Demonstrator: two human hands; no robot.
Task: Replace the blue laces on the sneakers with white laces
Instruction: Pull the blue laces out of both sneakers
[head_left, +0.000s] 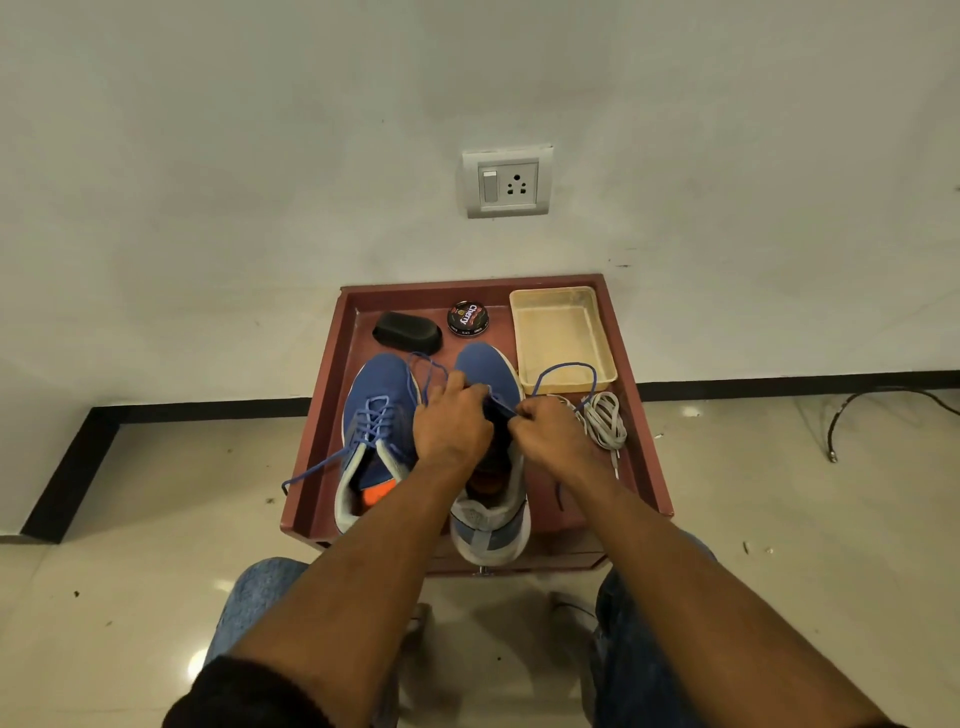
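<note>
Both hands, left hand (451, 421) and right hand (551, 432), cover the right sneaker's (491, 512) eyelets (grip on the lace unclear).

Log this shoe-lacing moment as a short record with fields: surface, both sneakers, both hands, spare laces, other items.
surface: red-brown tray table against a white wall
left sneaker: blue lace still threaded, one end trailing over the tray's left edge
right sneaker: being unlaced, blue lace looping up over the tray
left hand: on the right sneaker's lacing, pinching the blue lace
right hand: fingers pinching the same lace
white laces: bundled on the tray, right of the sneakers
other items: beige plastic tray, shoe polish tin, black brush
</note>
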